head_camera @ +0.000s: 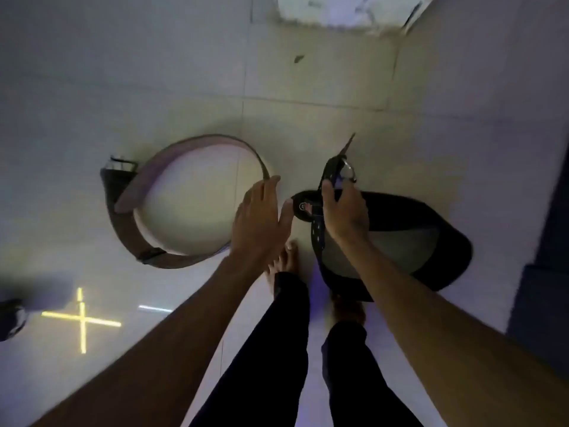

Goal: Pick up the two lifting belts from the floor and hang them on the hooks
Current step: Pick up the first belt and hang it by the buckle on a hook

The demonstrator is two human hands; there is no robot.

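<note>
A brown leather lifting belt lies curled in a ring on the pale tiled floor, left of centre, with its metal buckle at the far left. A black fabric lifting belt sits to the right, looped. My right hand is shut on the black belt's strap end near its silver ring buckle. My left hand hovers open, fingers apart, just right of the brown belt's near end. No hooks are in view.
My two bare feet and dark trouser legs stand below the hands. A white crumpled object lies at the top. A yellow cross of light marks the floor at the lower left. A dark edge runs along the right.
</note>
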